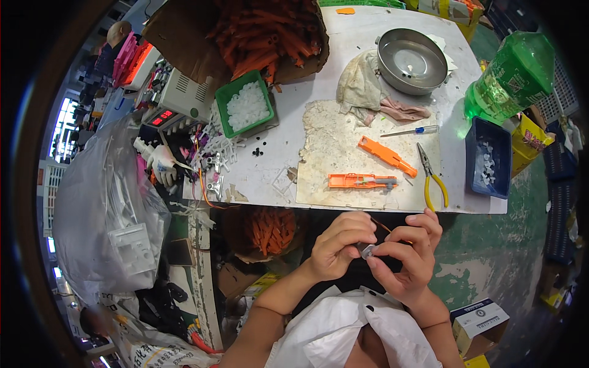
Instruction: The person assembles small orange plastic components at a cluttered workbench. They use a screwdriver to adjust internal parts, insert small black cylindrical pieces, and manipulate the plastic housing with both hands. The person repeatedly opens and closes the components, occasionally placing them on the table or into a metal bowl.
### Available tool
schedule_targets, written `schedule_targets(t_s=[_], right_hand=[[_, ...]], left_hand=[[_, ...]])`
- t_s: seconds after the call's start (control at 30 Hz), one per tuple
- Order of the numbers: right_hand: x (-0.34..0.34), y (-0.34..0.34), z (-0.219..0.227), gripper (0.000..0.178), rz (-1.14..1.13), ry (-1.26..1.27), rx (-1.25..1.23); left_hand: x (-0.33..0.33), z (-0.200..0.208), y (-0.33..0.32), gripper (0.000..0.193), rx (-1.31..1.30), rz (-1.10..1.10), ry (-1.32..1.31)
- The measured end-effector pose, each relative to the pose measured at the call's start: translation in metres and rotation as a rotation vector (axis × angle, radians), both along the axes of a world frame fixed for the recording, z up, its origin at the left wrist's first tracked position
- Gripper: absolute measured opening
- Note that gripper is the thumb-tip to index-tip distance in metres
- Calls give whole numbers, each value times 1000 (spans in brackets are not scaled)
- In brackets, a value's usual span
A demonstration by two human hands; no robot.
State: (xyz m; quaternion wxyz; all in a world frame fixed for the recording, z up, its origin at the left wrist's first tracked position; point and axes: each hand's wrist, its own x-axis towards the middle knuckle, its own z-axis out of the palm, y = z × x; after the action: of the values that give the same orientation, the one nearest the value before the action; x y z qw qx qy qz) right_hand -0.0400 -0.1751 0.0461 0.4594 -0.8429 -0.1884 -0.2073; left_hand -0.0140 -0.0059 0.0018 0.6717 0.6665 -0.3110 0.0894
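In front of the table's near edge, my left hand (343, 244) and my right hand (406, 260) meet with bent fingers, pinching a small greyish translucent piece (368, 251) between them. A thin reddish-brown wire (381, 226) runs between the hands; where it ends is hidden. On the worn board (319, 153) just beyond lies an open orange plastic housing (351, 180) with small parts inside. Its look-alike, an orange cover (386, 155), lies diagonally behind it. Yellow-handled pliers (437, 187) rest to the right, near a screwdriver (417, 130) with a blue end.
A green tray (270, 101) of white pieces and a box of orange housings (270, 37) stand at the back left. A metal bowl (402, 76), a cloth (359, 86), a green bottle (515, 73) and a blue tray (475, 138) are rightward. A power supply (178, 92) stands left.
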Motion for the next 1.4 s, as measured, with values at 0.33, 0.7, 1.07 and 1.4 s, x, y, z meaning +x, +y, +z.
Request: schedule_targets(t_s=[0.33,0.7,1.07,1.4], right_hand=[[4,-8,-7,16,302,353,83],[22,8,-28,23,156,368,-3],[58,6,-46,27,-88,136,-157],[75,11,-53,30,-60,161,-238]], left_hand=[[-19,-1,38,33,-98,-462,837],[8,28,38,35,690,71,-55],[73,9,50,28,803,258,-141],[82,3,48,27,961,210,-201]])
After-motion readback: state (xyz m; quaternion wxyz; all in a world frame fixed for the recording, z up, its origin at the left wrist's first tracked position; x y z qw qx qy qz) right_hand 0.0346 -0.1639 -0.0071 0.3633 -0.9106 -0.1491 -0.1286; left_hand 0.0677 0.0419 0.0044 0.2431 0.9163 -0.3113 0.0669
